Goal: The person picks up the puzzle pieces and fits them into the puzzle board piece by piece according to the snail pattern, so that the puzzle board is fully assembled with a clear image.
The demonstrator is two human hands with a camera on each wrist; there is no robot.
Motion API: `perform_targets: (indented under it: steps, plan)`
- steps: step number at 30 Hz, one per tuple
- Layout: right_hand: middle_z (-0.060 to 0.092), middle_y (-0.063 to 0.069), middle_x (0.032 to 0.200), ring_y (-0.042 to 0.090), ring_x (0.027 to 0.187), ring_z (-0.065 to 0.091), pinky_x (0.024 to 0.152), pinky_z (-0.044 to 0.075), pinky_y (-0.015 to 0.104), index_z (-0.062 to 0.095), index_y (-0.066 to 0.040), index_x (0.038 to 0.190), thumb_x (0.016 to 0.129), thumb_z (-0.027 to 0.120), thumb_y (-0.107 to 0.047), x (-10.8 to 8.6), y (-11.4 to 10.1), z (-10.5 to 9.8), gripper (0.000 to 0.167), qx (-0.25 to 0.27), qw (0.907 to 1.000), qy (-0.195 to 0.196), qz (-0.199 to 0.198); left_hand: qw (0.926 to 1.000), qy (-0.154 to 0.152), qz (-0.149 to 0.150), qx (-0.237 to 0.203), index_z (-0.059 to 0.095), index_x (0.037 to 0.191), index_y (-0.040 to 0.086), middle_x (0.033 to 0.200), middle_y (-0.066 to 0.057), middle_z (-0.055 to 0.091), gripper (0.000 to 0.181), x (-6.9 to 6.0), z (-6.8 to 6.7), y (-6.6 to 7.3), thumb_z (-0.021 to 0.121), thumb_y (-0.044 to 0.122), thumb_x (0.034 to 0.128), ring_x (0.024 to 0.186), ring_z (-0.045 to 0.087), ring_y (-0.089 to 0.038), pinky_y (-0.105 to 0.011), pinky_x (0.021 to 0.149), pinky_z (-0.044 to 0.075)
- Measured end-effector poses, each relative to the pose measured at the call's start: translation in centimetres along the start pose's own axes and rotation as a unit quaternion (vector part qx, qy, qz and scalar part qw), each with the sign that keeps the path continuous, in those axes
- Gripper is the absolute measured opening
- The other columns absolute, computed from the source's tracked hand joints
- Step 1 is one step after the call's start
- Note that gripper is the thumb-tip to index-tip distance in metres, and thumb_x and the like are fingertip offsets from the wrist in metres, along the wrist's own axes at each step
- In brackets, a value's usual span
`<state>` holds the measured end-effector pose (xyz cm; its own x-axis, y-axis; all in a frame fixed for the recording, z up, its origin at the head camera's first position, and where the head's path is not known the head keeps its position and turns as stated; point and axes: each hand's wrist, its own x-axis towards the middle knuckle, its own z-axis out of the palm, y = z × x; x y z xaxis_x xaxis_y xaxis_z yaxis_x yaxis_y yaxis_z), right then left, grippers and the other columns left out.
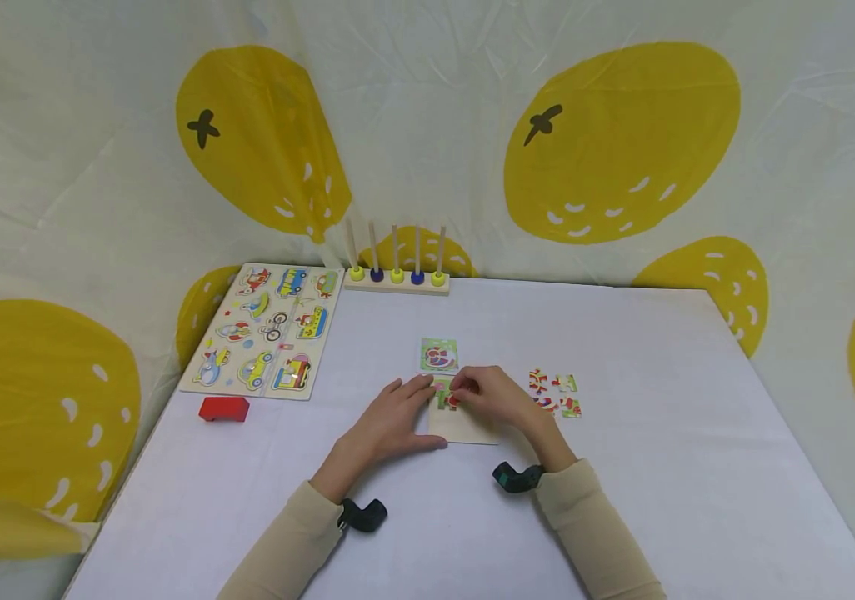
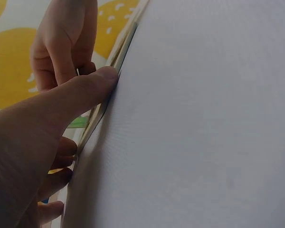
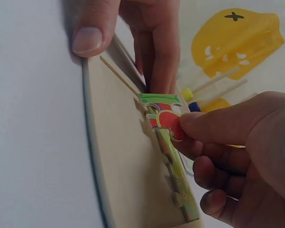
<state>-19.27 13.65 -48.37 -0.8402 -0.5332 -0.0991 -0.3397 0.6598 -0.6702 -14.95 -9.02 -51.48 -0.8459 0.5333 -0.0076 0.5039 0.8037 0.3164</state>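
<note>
A small wooden puzzle board (image 1: pixel 465 429) lies in front of me, with green-edged jigsaw pieces (image 3: pixel 180 178) along its far edge and bare wood nearer me. My left hand (image 1: pixel 390 423) rests at the board's left side, fingers extended, its thumb touching the near left corner. Over the board's upper part, my right hand (image 1: pixel 501 397) pinches a red jigsaw piece (image 3: pixel 168 122) between thumb and fingers. In the right wrist view the piece is tilted above the board beside a green piece. Just beyond the board is a square picture card (image 1: pixel 438 356).
Several loose jigsaw pieces (image 1: pixel 570 407) lie right of the board. At the left are a vehicle peg puzzle (image 1: pixel 251 333) and a red block (image 1: pixel 224 408). A peg stacker (image 1: pixel 397 283) with yellow and blue beads stands at the table's back edge, before the patterned curtain.
</note>
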Motion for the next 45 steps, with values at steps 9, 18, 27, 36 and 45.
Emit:
perform_targets:
  steps: [9, 18, 27, 36, 45]
  plan:
    - [0.066, -0.003, 0.087, 0.009, 0.078, 0.055, 0.072, 0.048, 0.022, 0.071, -0.011, 0.101, 0.095, 0.068, -0.016, 0.2, 0.3, 0.9, 0.008, -0.005, 1.0, -0.006, -0.006, 0.9996, -0.012, -0.007, -0.025, 0.046, 0.151, 0.014, 0.159, -0.003, 0.042, 0.09, -0.1, -0.2, -0.1, 0.067, 0.069, 0.0823, 0.147, 0.04, -0.021, -0.045, 0.124, 0.029]
    - [0.068, -0.001, 0.09, 0.009, 0.081, 0.056, 0.077, 0.05, 0.026, 0.072, -0.01, 0.1, 0.094, 0.068, -0.014, 0.5, 0.1, 1.4, 0.008, -0.023, 0.9997, -0.001, -0.003, 0.9992, -0.008, 0.0, -0.039, 0.052, 0.146, 0.02, 0.156, -0.002, 0.045, 0.08, 0.0, -0.1, -0.2, 0.069, 0.066, 0.083, 0.146, 0.041, -0.021, -0.046, 0.125, 0.028]
    - [0.061, -0.004, 0.083, 0.011, 0.076, 0.053, 0.07, 0.044, 0.023, 0.07, -0.013, 0.099, 0.087, 0.078, -0.021, 0.2, -0.2, 1.0, 0.017, -0.009, 0.9995, -0.022, 0.018, 0.9994, -0.002, 0.008, -0.034, 0.058, 0.14, 0.019, 0.155, -0.003, 0.046, 0.075, 0.0, -0.2, -0.2, 0.07, 0.065, 0.083, 0.145, 0.042, -0.02, -0.047, 0.124, 0.03]
    - [0.06, -0.003, 0.081, 0.011, 0.074, 0.052, 0.068, 0.044, 0.023, 0.07, -0.013, 0.095, 0.087, 0.078, -0.021, 0.4, -0.3, 1.3, 0.014, -0.019, 0.9996, -0.012, 0.018, 0.9994, 0.001, 0.015, -0.03, 0.059, 0.14, 0.021, 0.155, -0.004, 0.046, 0.072, -0.1, -0.3, -0.2, 0.069, 0.064, 0.0838, 0.145, 0.042, -0.021, -0.048, 0.123, 0.031]
    - [0.06, -0.004, 0.081, 0.011, 0.074, 0.052, 0.068, 0.044, 0.024, 0.07, -0.013, 0.094, 0.087, 0.078, -0.021, 0.5, -0.3, 1.2, 0.013, -0.026, 0.9995, -0.009, 0.016, 0.9996, -0.001, 0.017, -0.024, 0.059, 0.141, 0.02, 0.157, -0.004, 0.044, 0.072, 0.0, -0.1, -0.3, 0.068, 0.065, 0.085, 0.146, 0.041, -0.022, -0.048, 0.123, 0.03]
